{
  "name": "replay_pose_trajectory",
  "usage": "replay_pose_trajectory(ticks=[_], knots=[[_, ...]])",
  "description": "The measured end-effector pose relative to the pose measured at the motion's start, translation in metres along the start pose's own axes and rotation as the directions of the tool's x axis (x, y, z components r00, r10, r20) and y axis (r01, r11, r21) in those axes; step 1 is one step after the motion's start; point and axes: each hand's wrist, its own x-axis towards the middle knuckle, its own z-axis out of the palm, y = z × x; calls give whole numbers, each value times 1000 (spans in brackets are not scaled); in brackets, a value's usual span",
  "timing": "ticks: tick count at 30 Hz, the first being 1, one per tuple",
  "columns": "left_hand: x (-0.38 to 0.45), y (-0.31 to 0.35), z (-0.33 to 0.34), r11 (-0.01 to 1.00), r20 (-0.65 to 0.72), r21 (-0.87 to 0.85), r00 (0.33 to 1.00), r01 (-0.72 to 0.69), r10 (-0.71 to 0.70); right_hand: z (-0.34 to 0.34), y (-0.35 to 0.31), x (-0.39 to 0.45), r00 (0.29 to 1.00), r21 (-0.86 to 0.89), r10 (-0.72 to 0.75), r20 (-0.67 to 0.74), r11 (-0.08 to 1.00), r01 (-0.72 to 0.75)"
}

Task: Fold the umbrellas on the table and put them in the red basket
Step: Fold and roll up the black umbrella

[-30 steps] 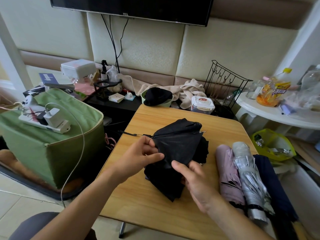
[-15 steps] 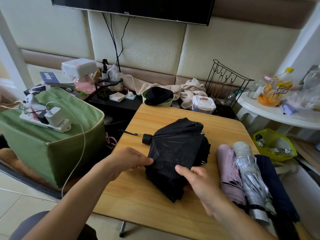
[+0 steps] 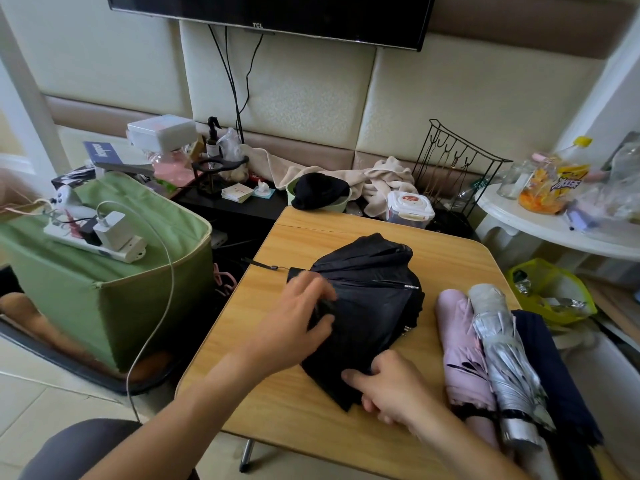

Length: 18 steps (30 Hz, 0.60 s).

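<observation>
A black umbrella [image 3: 374, 299], collapsed with its canopy loose and crumpled, lies in the middle of the wooden table [image 3: 277, 403]. Its wrist strap points left. My left hand [image 3: 298, 317], motion-blurred, pinches a fold of the canopy near the handle end. Curled fingers of my right hand [image 3: 391, 389] grip the canopy's near edge. To the right lie a pink umbrella [image 3: 460, 351], a silver umbrella [image 3: 502, 355] and a navy umbrella [image 3: 554, 368], side by side. No red basket is in view.
A green fabric box [image 3: 114, 282] with a power strip and charger on it stands left of the table. Behind the table are a green bowl [image 3: 318, 199], a lidded container [image 3: 410, 206] and a wire rack [image 3: 457, 168]. A white side table [image 3: 554, 233] and yellow bag [image 3: 550, 289] are right.
My left hand moved from the table beside the umbrella up onto the canopy near the handle end. My right hand shifted slightly toward the canopy's near edge.
</observation>
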Motion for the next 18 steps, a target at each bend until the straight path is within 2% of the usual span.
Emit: replay_pose_trajectory(ticks=[2, 4, 6, 8, 9, 10, 11, 12, 13, 14, 16, 18], knots=[[-2, -6, 17, 978, 118, 176, 989, -109, 89, -1, -3, -1, 1000, -74, -7, 0, 997, 7], [-8, -17, 32, 918, 252, 377, 967, -124, 27, -5, -6, -1, 1000, -171, -11, -8, 985, 10], [-13, -26, 40, 886, 295, 451, 955, -111, -30, -11, -11, -1, 998, -342, -39, -56, 940, 17], [-14, -27, 42, 880, 291, 463, 956, -107, -37, -18, -17, -4, 967, -562, -135, -216, 827, -10], [-13, -27, 43, 877, 286, 469, 957, -103, -40, -20, -21, -5, 919, -649, -244, -310, 761, -17], [-12, -27, 43, 873, 286, 477, 957, -100, -46, -21, -25, -4, 836, -693, -381, -396, 721, 1], [-12, -27, 44, 870, 290, 483, 956, -98, -53, -21, -29, -2, 714, -703, -535, -451, 706, 85], [-13, -27, 45, 868, 293, 487, 955, -99, -55, -17, -32, 3, 593, -711, -663, -456, 673, 206], [-12, -26, 46, 866, 295, 489, 954, -103, -53, -12, -30, 10, 517, -726, -746, -419, 618, 302], [-13, -26, 46, 865, 300, 490, 952, -105, -54, -4, -27, 18, 522, -732, -776, -355, 578, 361], [-13, -25, 45, 874, 310, 475, 949, -102, -58, 11, -14, 34, 654, -721, -723, -221, 573, 390], [-13, -24, 43, 884, 313, 459, 948, -91, -65, 20, 2, 47, 749, -691, -642, -168, 618, 375]])
